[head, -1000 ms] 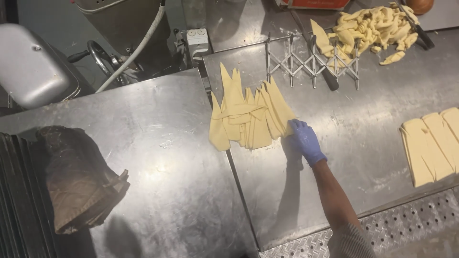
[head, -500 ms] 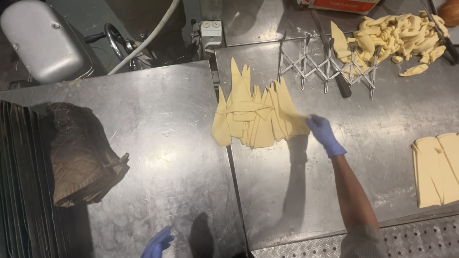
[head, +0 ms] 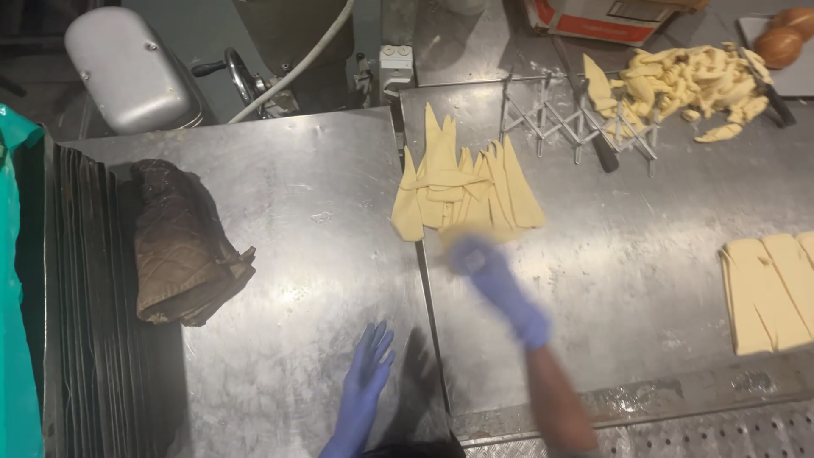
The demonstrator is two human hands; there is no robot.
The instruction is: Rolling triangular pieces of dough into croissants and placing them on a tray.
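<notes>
Both blue-gloved hands are working over the steel table (head: 280, 220): the left hand (head: 366, 373) is hovering flat and open, holding nothing, while the right hand (head: 496, 280), motion-blurred, is reaching just below the fanned dough triangles (head: 462, 182); its grip cannot be told. Hasty sweeping could crumple those soft, overlapping pieces.

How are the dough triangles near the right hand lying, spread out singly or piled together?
Piled together: the dough triangles overlap in a loose fan on the steel table, points facing away. The blurred right hand is at their near edge.
</notes>
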